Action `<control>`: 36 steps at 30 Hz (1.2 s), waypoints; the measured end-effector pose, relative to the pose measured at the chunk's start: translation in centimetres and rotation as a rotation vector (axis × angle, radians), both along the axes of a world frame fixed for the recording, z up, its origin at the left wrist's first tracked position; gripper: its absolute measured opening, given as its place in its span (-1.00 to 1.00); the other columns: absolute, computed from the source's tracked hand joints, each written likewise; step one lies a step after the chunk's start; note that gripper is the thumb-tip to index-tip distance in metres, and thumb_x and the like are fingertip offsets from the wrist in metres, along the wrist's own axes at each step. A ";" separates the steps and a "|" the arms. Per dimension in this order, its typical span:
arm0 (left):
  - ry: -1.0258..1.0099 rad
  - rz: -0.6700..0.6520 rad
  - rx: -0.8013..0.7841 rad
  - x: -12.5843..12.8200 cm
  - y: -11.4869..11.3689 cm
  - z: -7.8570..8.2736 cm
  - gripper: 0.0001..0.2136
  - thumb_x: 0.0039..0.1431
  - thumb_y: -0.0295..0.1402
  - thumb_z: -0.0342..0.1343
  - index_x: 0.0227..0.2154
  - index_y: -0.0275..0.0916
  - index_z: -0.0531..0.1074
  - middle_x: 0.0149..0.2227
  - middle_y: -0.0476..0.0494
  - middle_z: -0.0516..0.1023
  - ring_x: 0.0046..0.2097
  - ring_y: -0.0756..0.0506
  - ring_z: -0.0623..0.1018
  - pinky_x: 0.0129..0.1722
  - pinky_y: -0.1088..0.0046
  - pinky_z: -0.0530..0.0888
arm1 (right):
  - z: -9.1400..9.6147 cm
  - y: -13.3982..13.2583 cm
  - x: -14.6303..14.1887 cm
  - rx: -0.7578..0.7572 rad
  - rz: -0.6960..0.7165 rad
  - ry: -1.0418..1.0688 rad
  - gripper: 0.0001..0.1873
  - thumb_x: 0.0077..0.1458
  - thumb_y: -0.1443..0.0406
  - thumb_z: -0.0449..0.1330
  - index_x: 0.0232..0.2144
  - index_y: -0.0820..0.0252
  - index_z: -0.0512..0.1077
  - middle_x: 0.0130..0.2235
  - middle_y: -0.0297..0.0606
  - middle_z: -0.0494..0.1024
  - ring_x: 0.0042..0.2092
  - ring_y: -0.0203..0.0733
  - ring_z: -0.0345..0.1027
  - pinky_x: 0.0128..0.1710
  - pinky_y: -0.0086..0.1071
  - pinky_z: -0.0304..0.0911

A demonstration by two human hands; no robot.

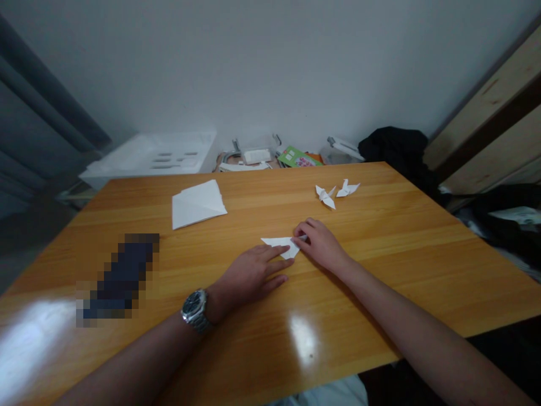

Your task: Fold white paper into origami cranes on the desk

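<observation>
A small folded piece of white paper [276, 241] lies on the wooden table between my two hands. My left hand [257, 270], with a metal watch [195, 309] on its wrist, rests on the paper's lower left with fingers spread. At the paper's right end, my right hand [319, 242] pinches the edge between thumb and fingers. Part of the paper is hidden under the fingers. Beyond the right hand stand two white folded paper birds, one [325, 197] left of the other [347, 188].
A stack of white paper sheets [198, 204] lies at the table's back left. A blurred-out dark flat object [122, 276] is at the left. Behind the wooden table [253, 203] are a white tray [160, 152], a green booklet [298, 158] and a black cloth item [395, 144].
</observation>
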State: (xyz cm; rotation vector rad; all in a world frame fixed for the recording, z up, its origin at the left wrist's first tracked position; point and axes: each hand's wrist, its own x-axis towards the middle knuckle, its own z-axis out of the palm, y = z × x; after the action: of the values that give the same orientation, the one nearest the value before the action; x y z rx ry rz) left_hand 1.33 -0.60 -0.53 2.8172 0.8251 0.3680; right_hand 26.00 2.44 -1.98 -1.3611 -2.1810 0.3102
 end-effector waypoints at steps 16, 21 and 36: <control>0.013 -0.023 -0.008 0.1 0.2 0.2 -0.52 0.39 -0.07 -0.01 0.27 -0.13 0.31 0.30 -0.16 0.38 0.22 -0.25 0.44 0.25 0.09 0.35 | 0.1 -0.2 -0.1 0.006 -0.013 -0.014 -0.93 0.21 0.33 0.28 -0.30 0.16 0.43 -0.25 -0.24 0.45 -0.16 -0.10 0.33 -0.12 -0.29 0.21; 0.033 -0.021 -0.013 0.0 0.1 0.3 -0.54 0.41 -0.06 -0.04 0.28 -0.08 0.31 0.31 -0.15 0.36 0.23 -0.25 0.43 0.26 0.07 0.32 | -0.1 -0.1 0.0 0.008 -0.011 -0.011 -0.93 0.21 0.33 0.28 -0.28 0.15 0.43 -0.23 -0.23 0.46 -0.15 -0.10 0.33 -0.11 -0.28 0.22; 0.042 0.036 0.038 -0.4 0.9 0.6 -0.55 0.40 -0.04 -0.02 0.26 -0.03 0.33 0.30 -0.13 0.39 0.22 -0.22 0.45 0.21 0.08 0.25 | -0.3 0.4 0.3 0.072 0.074 0.057 -0.84 0.30 0.29 0.19 -0.07 0.14 0.46 -0.11 -0.15 0.51 -0.05 -0.04 0.38 -0.01 -0.16 0.31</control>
State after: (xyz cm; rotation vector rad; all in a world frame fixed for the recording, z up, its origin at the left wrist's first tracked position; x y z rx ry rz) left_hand 0.97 0.30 0.08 2.8579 0.8877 0.3349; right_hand 26.33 2.80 -2.27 -1.2209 -2.1775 0.2911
